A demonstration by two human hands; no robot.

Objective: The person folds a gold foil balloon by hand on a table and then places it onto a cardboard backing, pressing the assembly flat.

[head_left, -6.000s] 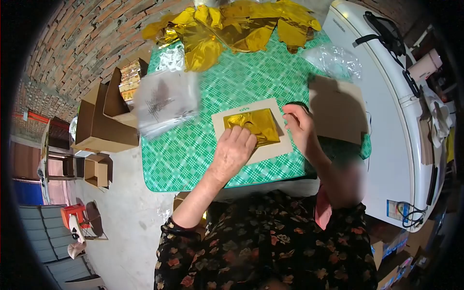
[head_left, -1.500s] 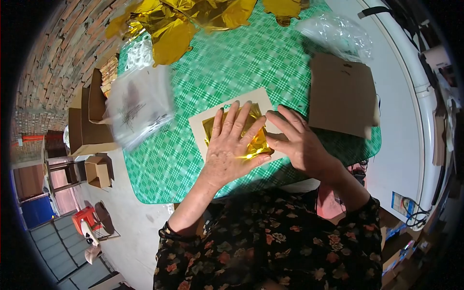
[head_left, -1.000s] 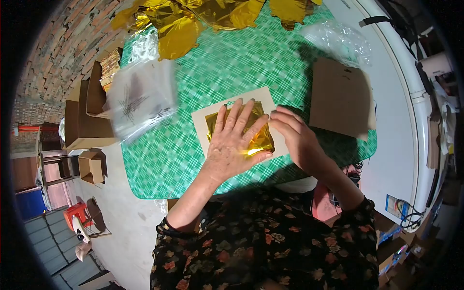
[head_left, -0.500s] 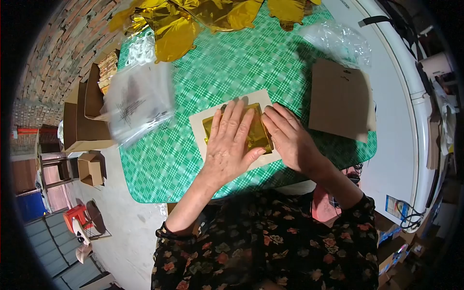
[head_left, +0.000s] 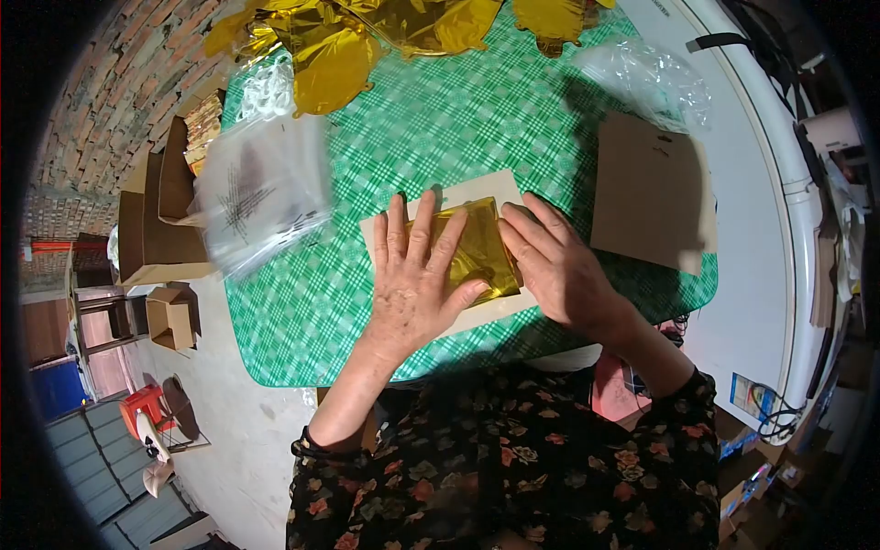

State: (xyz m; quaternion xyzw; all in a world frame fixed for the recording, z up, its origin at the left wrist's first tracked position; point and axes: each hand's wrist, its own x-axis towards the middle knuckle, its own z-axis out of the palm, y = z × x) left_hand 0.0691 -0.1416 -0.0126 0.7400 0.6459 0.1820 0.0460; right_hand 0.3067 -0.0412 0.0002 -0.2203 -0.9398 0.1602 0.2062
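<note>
A folded gold foil piece [head_left: 486, 247] lies flat on a beige card [head_left: 500, 186] on the green checked tablecloth. My left hand [head_left: 412, 280] rests palm down over the left part of the foil and card, its fingers spread. At the foil's right edge, my right hand [head_left: 559, 270] lies on its side with the fingers extended and touching the foil. The undersides of both hands are hidden.
Gold foil balloons [head_left: 335, 69] lie along the far edge. Clear plastic bags [head_left: 266, 188] are at the left, beside cardboard boxes [head_left: 160, 234]. At the right are a stack of beige cards [head_left: 651, 192] and crumpled clear plastic [head_left: 646, 78].
My left hand has slid left with its fingers wider apart, uncovering more of the foil. My right hand has barely moved.
</note>
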